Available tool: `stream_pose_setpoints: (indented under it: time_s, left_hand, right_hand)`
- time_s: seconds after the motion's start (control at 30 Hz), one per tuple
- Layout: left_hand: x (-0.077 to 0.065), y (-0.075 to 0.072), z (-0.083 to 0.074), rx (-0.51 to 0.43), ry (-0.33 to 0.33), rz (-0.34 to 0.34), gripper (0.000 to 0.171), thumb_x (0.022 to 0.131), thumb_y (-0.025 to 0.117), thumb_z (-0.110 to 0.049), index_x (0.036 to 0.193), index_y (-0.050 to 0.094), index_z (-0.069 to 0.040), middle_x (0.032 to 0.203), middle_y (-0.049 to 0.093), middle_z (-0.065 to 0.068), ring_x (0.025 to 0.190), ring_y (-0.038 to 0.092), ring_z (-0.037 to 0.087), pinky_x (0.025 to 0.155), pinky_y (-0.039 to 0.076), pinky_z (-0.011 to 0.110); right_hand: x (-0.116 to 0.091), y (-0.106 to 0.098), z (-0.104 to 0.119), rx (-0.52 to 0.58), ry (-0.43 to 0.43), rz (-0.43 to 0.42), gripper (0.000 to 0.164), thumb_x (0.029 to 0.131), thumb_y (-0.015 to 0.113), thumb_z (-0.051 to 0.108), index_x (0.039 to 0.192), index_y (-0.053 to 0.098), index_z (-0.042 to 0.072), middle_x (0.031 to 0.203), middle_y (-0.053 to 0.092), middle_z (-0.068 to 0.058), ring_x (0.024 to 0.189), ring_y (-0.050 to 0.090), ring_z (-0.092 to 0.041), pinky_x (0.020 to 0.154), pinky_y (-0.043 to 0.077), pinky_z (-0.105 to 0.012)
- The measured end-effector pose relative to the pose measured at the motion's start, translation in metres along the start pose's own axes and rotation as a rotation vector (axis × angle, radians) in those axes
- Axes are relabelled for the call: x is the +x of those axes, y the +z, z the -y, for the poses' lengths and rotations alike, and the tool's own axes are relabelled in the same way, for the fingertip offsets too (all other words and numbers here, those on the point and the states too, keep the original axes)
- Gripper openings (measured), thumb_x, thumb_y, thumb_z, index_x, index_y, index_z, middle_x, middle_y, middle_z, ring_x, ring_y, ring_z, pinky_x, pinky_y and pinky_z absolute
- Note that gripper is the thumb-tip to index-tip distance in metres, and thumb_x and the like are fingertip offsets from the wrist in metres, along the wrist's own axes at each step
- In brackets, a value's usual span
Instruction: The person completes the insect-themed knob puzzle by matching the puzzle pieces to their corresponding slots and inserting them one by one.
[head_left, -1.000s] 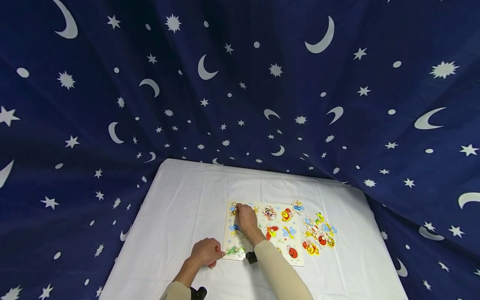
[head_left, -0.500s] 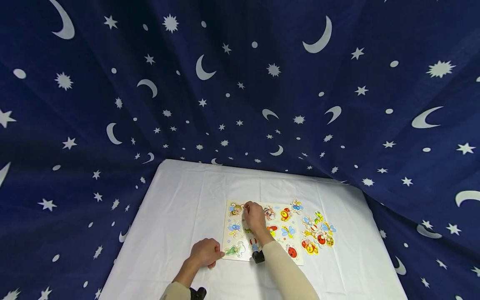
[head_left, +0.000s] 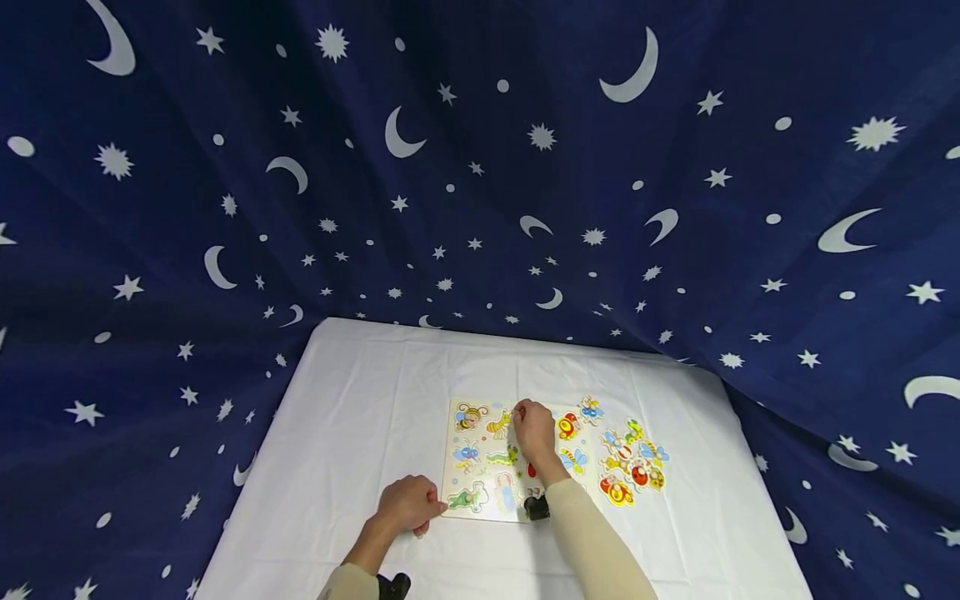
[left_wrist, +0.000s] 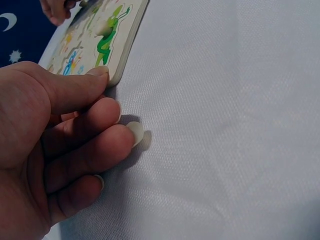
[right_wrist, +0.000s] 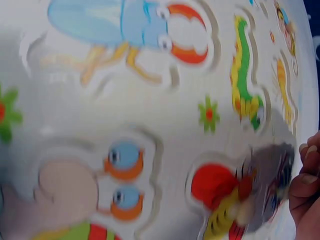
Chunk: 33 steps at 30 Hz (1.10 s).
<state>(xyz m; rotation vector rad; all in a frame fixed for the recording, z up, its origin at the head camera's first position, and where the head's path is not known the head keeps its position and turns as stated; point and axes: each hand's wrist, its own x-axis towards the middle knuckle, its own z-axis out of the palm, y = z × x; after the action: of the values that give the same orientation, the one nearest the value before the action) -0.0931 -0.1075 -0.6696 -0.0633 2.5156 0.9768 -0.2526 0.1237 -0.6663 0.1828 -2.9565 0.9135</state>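
A wooden puzzle board [head_left: 480, 479] with bright insect pieces lies on a white cloth. My left hand [head_left: 408, 504] rests on the cloth at the board's near left corner. Its fingers [left_wrist: 95, 145] are curled and its thumb tip [left_wrist: 97, 75] presses the board [left_wrist: 117, 50] at the edge beside a green piece [left_wrist: 105, 42]. My right hand [head_left: 534, 429] hovers over the middle of the board's far row with its fingers bunched downward. Whether it pinches a piece is hidden. The right wrist view shows the board [right_wrist: 150, 100] blurred and close, with fingertips [right_wrist: 306, 185] at the right edge.
Several loose insect pieces [head_left: 633, 462] lie in a cluster on the cloth right of the board. The white-covered table [head_left: 352, 400] is ringed by a dark blue curtain [head_left: 480, 167] with moons and stars. Bare cloth lies left of and behind the board.
My right hand has moved rightward along the board's far row, from the bee piece at the left corner to the middle. The left hand has stayed at the corner.
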Motion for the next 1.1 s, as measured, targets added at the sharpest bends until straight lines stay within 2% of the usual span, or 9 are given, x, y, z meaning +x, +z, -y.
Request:
stream_pose_setpoints:
  time_s: [0.13, 0.37, 0.53, 0.67, 0.93, 1.1]
  left_hand:
    - [-0.001, 0.0, 0.0, 0.007, -0.002, -0.002, 0.034, 0.085, 0.071, -0.034, 0.06, 0.053, -0.019, 0.04, 0.054, -0.007, 0.034, 0.052, 0.01, 0.044, 0.032, 0.027]
    - [-0.002, -0.004, 0.0, -0.014, 0.003, 0.004, 0.034, 0.085, 0.071, -0.033, 0.06, 0.053, -0.019, 0.041, 0.055, -0.006, 0.034, 0.052, 0.01, 0.043, 0.032, 0.027]
    - [-0.003, -0.003, 0.0, -0.037, 0.023, 0.007, 0.034, 0.085, 0.071, -0.032, 0.059, 0.054, -0.019, 0.041, 0.057, -0.005, 0.033, 0.052, 0.009, 0.042, 0.032, 0.027]
    - [-0.003, -0.002, 0.002, -0.023, 0.036, 0.002, 0.035, 0.085, 0.071, -0.033, 0.058, 0.054, -0.019, 0.041, 0.057, -0.005, 0.033, 0.051, 0.009, 0.042, 0.033, 0.028]
    - [0.0, -0.002, 0.005, -0.009, 0.025, 0.001, 0.035, 0.085, 0.071, -0.033, 0.059, 0.053, -0.019, 0.04, 0.055, -0.006, 0.033, 0.05, 0.009, 0.043, 0.033, 0.028]
    - [0.0, 0.0, 0.004, -0.014, 0.029, 0.006, 0.035, 0.085, 0.071, -0.034, 0.059, 0.053, -0.019, 0.04, 0.056, -0.006, 0.033, 0.052, 0.009, 0.044, 0.035, 0.029]
  right_hand:
    - [0.002, -0.008, -0.008, 0.003, 0.018, -0.051, 0.004, 0.089, 0.064, 0.007, 0.086, 0.067, 0.007, 0.074, 0.066, -0.007, 0.067, 0.061, -0.021, 0.061, 0.047, -0.036]
    - [0.01, -0.02, -0.019, -0.006, 0.049, -0.093, 0.01, 0.089, 0.063, 0.009, 0.096, 0.068, 0.005, 0.077, 0.068, -0.009, 0.071, 0.064, -0.027, 0.066, 0.05, -0.042]
    - [0.015, -0.031, -0.031, -0.053, 0.076, -0.102, 0.009, 0.09, 0.062, 0.01, 0.096, 0.068, 0.006, 0.077, 0.067, -0.01, 0.071, 0.063, -0.025, 0.066, 0.049, -0.041]
    - [0.016, -0.041, -0.038, -0.048, 0.1, -0.131, 0.011, 0.09, 0.061, 0.007, 0.098, 0.067, 0.001, 0.079, 0.066, -0.015, 0.07, 0.063, -0.028, 0.066, 0.049, -0.043]
    - [0.016, -0.052, -0.054, -0.074, 0.198, -0.087, 0.029, 0.097, 0.056, 0.017, 0.119, 0.06, -0.001, 0.104, 0.063, -0.022, 0.086, 0.063, -0.036, 0.075, 0.049, -0.051]
    - [0.017, -0.061, -0.068, -0.131, 0.226, -0.064, 0.032, 0.096, 0.057, 0.018, 0.118, 0.058, -0.006, 0.106, 0.061, -0.028, 0.093, 0.062, -0.042, 0.08, 0.048, -0.054]
